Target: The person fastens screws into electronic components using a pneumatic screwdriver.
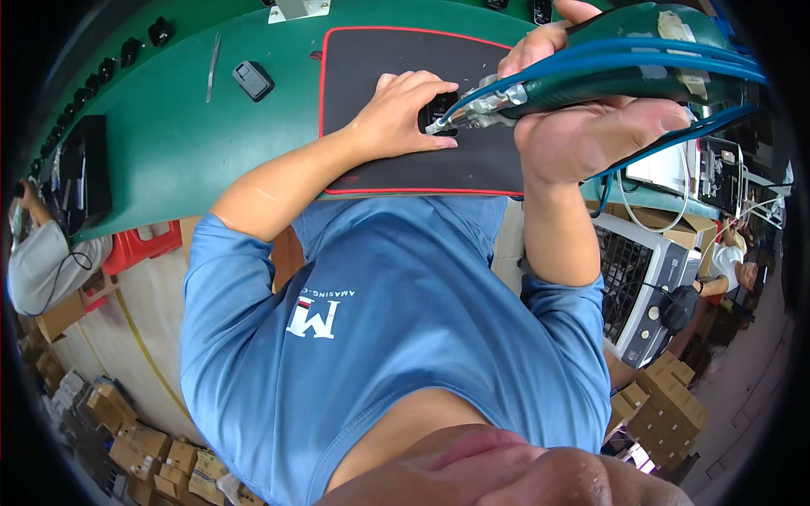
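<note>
My left hand (pixel 401 114) curves around a small black part (pixel 438 111) on the dark mat, its thumb and fingers at either side of it. My right hand (pixel 574 135) is closed on a thick dark green hand tool (pixel 624 84) with a silver metal nozzle (pixel 485 105). The nozzle points left, and its pale tip is at the black part; whether it touches cannot be made out. Blue hoses (pixel 624 55) run along the tool and off to the right. The black part is mostly hidden by my left fingers and the tip.
A red-edged black mat (pixel 380 55) lies on the green bench (pixel 169 160). Left of it are a black block-shaped device (pixel 253 80) and thin silver tweezers (pixel 213 67). Several black parts line the far left edge by a black box (pixel 89 173). A co-worker (pixel 51 261) is at left.
</note>
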Motion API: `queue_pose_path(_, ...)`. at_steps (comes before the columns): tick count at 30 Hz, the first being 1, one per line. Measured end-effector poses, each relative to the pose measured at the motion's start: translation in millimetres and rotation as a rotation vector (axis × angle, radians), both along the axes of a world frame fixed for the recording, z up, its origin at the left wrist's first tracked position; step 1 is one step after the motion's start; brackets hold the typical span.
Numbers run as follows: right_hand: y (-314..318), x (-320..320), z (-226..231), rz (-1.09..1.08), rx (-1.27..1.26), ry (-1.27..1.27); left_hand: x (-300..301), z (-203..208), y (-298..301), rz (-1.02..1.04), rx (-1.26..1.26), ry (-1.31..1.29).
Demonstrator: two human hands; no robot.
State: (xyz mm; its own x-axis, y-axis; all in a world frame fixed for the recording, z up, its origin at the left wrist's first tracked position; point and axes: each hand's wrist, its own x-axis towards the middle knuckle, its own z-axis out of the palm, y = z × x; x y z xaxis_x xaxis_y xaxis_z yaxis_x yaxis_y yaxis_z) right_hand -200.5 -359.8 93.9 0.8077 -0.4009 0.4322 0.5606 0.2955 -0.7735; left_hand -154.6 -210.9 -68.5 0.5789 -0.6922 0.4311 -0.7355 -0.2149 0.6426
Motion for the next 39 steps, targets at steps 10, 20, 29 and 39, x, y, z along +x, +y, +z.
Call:
queue_pose_path(10,-21.2,-1.0,-19.4,-0.019,-0.251,0.017,0.3,2.0,-0.8,-0.013,0.046,0.043)
queue_pose_path(20,-28.9,4.5,-29.2,0.161,-0.139,-0.168,-1.0,5.7,-1.0,-0.024,0.029,0.062)
queue_pose_path(29,-27.6,6.7,-30.0,0.105,-0.184,-0.157,-0.1,2.5,-1.8,-0.013,0.005,0.044)
queue_pose_path(39,-27.4,6.6,-15.0,0.209,-0.138,-0.145,3.5,2.3,-0.8,-0.021,0.012,0.079)
